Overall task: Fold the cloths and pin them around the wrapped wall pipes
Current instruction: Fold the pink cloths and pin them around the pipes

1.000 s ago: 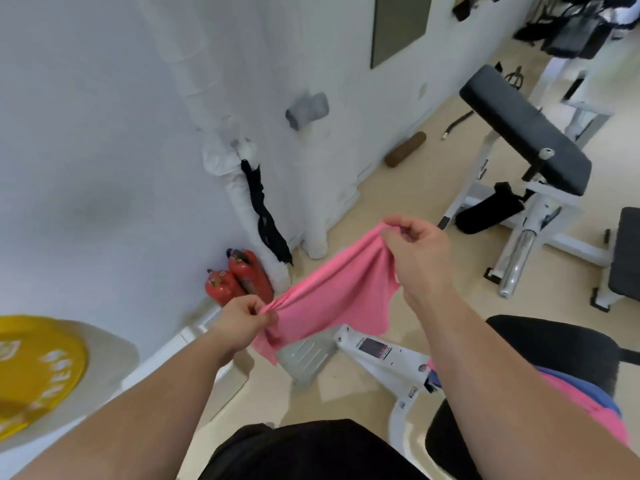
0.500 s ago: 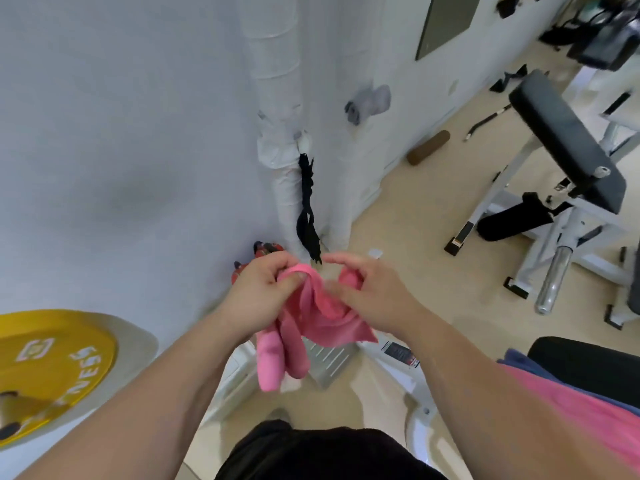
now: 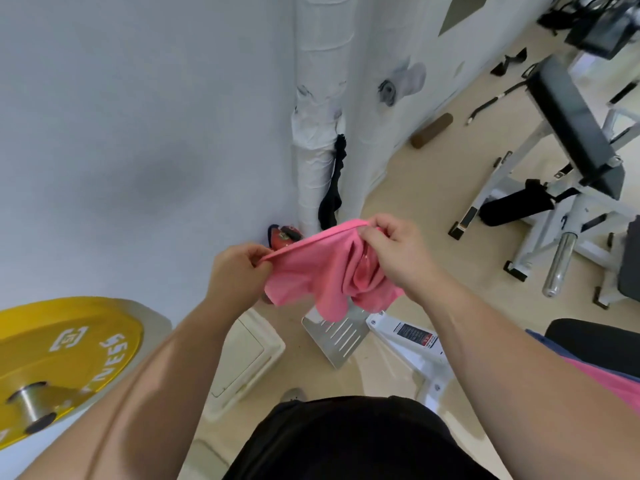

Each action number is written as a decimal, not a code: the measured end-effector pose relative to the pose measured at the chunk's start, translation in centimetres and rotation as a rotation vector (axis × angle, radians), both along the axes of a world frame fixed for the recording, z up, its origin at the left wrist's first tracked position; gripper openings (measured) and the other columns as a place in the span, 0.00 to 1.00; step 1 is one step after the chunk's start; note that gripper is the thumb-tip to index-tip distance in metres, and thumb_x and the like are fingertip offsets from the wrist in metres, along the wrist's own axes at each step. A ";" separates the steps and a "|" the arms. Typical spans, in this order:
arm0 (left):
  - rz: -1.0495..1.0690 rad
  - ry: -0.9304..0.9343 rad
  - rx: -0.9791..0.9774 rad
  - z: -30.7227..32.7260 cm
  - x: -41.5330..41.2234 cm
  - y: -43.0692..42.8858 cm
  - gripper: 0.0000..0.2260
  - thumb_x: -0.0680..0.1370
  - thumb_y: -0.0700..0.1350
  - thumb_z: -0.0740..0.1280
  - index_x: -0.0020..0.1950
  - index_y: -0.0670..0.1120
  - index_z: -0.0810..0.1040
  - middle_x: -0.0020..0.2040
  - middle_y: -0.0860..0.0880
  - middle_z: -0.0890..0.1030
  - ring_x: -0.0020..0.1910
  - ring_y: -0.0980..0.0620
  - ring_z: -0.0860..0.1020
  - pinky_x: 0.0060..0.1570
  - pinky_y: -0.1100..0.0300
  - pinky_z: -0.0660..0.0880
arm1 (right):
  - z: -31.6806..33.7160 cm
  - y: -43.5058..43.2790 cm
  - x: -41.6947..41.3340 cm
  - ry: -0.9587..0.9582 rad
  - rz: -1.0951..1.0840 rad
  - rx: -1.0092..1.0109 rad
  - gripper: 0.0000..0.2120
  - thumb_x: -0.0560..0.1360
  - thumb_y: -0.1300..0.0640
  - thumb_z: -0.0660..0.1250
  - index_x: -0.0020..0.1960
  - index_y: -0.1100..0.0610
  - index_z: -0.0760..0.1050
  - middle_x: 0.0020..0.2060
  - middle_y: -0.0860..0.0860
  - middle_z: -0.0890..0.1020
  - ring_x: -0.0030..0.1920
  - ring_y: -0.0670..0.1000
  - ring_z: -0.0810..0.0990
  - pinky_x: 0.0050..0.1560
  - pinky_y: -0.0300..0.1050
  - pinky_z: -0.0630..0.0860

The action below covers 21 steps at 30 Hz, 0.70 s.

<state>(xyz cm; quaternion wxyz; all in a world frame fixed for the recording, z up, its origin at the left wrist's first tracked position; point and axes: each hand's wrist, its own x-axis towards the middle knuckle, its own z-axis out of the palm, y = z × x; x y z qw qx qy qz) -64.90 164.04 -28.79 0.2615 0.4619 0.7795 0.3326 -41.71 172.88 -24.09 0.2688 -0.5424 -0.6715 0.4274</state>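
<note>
Fingers of left hand (image 3: 235, 275): curled, thumb and fingertips pinching the top hem of the pink cloth (image 3: 304, 278) at its left end.
Fingers of right hand (image 3: 398, 254): curled, pinching the right end of the same hem, bunched folds hanging beneath.
Wall (image 3: 121, 116): pale and plain, filling the upper left.
Floor (image 3: 433, 188): beige, running off to the upper right.
Wrapped pipes (image 3: 320, 81): two white-wound columns side by side against the wall, just beyond the hands.
Gym bench (image 3: 571, 116): black pad on a white frame, far right, well apart from the pipes.
Yellow weight plate (image 3: 59, 355): lower left, on a metal bar end.
Pink cloth: in mid-air between both hands, hem pulled taut and slanting up to the right, body sagging in folds before the lower part of the pipes.
Black cloth (image 3: 334, 188): hanging in the gap between the two pipes, above the pink hem.
Spare cloths (image 3: 620, 382): pink and blue, on a black pad at the right edge, behind the right forearm.
Grey bundle (image 3: 401, 81): blurred, high up by the right-hand pipe; on pipe or wall, cannot tell.
Red fire extinguisher (image 3: 284, 235): near the foot of the pipes, partly hidden by the hem.
</note>
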 end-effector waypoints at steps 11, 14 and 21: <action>0.238 -0.405 -0.017 -1.9 -1.8 -1.4 0.11 0.78 0.42 0.68 0.41 0.35 0.80 0.35 0.43 0.74 0.36 0.49 0.70 0.39 0.54 0.67 | -0.9 2.8 1.1 0.084 -0.360 -0.044 0.07 0.78 0.57 0.67 0.41 0.51 0.77 0.32 0.48 0.75 0.31 0.47 0.70 0.33 0.41 0.68; 0.277 -0.492 -0.003 -0.7 0.1 -1.2 0.10 0.79 0.40 0.68 0.41 0.36 0.82 0.35 0.43 0.78 0.36 0.50 0.74 0.40 0.55 0.73 | -2.0 2.9 1.4 0.108 -0.348 -0.225 0.08 0.75 0.62 0.69 0.52 0.52 0.78 0.33 0.51 0.77 0.29 0.50 0.75 0.31 0.39 0.72; 0.225 -0.805 0.033 2.6 7.8 1.2 0.07 0.79 0.37 0.70 0.43 0.34 0.83 0.34 0.42 0.80 0.34 0.49 0.76 0.39 0.56 0.74 | -3.0 1.8 0.6 0.267 -0.097 -0.305 0.05 0.75 0.58 0.72 0.41 0.51 0.83 0.35 0.51 0.83 0.37 0.47 0.78 0.41 0.45 0.76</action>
